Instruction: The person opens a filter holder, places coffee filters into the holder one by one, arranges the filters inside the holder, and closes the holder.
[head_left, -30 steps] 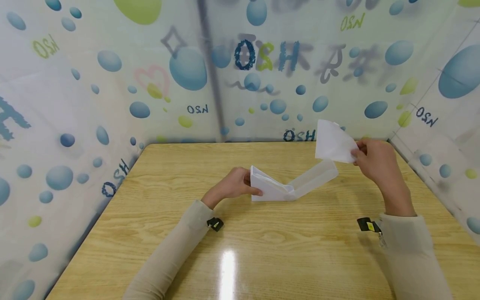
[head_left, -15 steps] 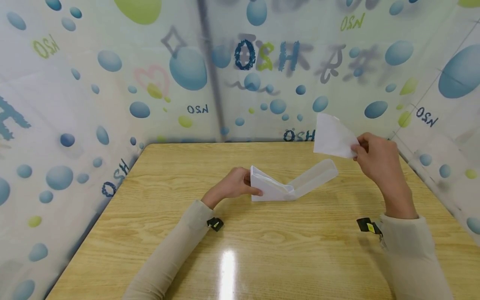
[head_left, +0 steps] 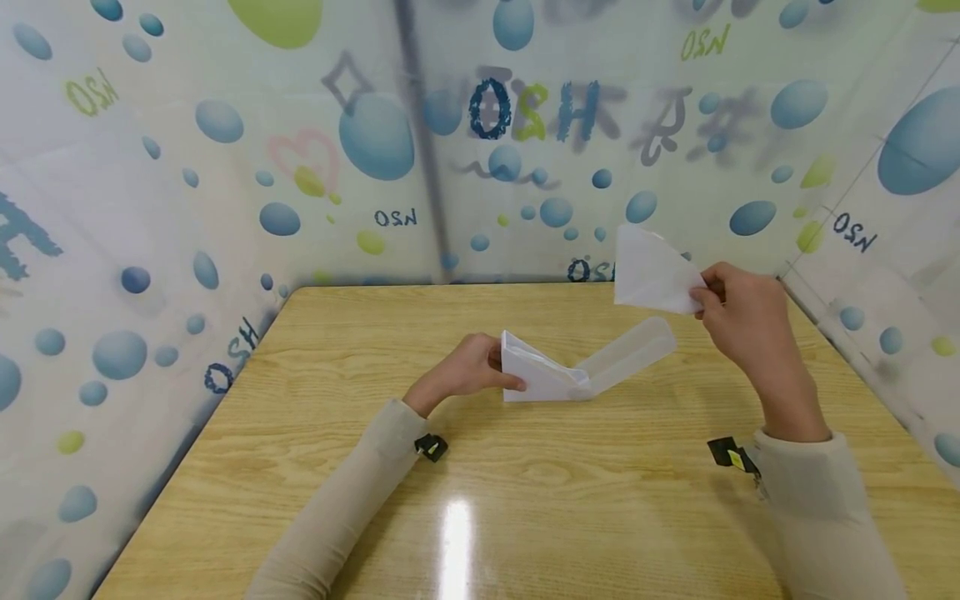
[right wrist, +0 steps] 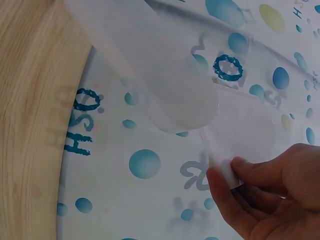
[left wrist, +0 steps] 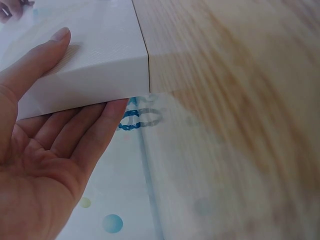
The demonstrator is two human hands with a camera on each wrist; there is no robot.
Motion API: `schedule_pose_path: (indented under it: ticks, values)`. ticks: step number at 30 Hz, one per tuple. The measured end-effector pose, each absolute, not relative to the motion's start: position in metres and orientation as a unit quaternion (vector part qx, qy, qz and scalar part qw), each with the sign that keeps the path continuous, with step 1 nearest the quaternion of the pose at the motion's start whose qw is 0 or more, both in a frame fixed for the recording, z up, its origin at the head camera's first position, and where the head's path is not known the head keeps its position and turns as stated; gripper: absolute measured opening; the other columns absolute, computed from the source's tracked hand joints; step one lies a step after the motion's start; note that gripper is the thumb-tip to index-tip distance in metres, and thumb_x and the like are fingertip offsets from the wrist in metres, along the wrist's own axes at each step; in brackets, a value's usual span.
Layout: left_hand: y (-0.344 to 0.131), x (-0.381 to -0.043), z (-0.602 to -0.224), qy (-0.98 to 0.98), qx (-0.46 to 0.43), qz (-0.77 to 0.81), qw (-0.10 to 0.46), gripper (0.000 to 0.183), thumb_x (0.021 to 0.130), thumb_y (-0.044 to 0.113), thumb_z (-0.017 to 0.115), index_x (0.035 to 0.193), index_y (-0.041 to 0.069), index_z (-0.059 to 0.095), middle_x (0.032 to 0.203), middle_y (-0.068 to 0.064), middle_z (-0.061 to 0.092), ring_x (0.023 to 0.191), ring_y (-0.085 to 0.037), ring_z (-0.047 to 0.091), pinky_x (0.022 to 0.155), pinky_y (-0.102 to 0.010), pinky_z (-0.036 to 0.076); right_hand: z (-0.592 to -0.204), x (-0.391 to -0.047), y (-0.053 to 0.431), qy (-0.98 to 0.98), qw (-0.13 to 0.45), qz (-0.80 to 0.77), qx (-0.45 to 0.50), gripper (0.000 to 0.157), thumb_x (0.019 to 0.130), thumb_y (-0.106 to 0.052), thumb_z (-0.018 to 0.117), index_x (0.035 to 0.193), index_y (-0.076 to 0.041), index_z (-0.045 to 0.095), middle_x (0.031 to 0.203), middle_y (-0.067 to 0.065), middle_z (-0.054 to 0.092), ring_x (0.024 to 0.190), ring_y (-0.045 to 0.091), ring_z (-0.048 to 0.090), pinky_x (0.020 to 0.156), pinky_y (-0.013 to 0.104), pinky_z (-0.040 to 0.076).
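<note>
A white box stands on the table, its frosted lid tilted open toward the right. My left hand grips the box's left end. In the left wrist view, the thumb lies on one textured white face and the fingers are on the opposite side. Above and beyond the lid, my right hand pinches a thin white sheet by its lower right corner. The right wrist view has the thumb and fingers nipping the sheet, which partly overlaps the lid. What lies inside the box is mostly hidden.
The wood-grain table reaches back to a printed curtain with blue and green spots. More of this cloth hangs at both sides. Small black devices are fixed at both sleeve cuffs.
My right hand has lifted the sheet a little, then shifted it slightly left. The left hand and the box have stayed in place.
</note>
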State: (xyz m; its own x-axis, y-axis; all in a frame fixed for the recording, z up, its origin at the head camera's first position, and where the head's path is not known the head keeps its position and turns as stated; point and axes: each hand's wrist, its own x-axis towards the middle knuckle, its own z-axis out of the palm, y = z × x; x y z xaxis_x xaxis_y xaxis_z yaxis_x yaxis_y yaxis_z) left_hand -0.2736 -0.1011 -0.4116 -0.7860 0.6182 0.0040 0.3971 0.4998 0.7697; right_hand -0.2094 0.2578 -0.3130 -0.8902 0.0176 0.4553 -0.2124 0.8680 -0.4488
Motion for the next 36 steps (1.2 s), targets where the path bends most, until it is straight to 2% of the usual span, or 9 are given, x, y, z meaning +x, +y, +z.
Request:
schedule_pose_path:
  ticks: [11, 36]
  values:
    - [-0.1, -0.275, -0.413, 0.857, 0.299, 0.399, 0.131, 0.035, 0.086, 0.022, 0.086, 0.116, 0.009, 0.075, 0.11, -0.006, 0.079, 0.091, -0.012, 0.074, 0.078, -0.029, 0.06, -0.313, -0.208, 0.245, -0.936, 0.243, 0.237, 0.096, 0.02, 0.101, -0.006, 0.064, 0.108, 0.012, 0.067, 0.086, 0.027, 0.074, 0.069, 0.036, 0.07, 0.058, 0.032, 0.044]
    - [-0.101, -0.274, -0.414, 0.856, 0.298, 0.401, 0.132, 0.033, 0.085, 0.02, 0.086, 0.115, 0.009, 0.075, 0.108, -0.006, 0.079, 0.09, -0.011, 0.073, 0.077, -0.027, 0.059, -0.321, -0.208, 0.217, -0.933, 0.247, 0.217, 0.146, 0.012, 0.098, -0.004, 0.067, 0.099, 0.008, 0.069, 0.075, 0.017, 0.072, 0.061, 0.025, 0.063, 0.056, 0.035, 0.044]
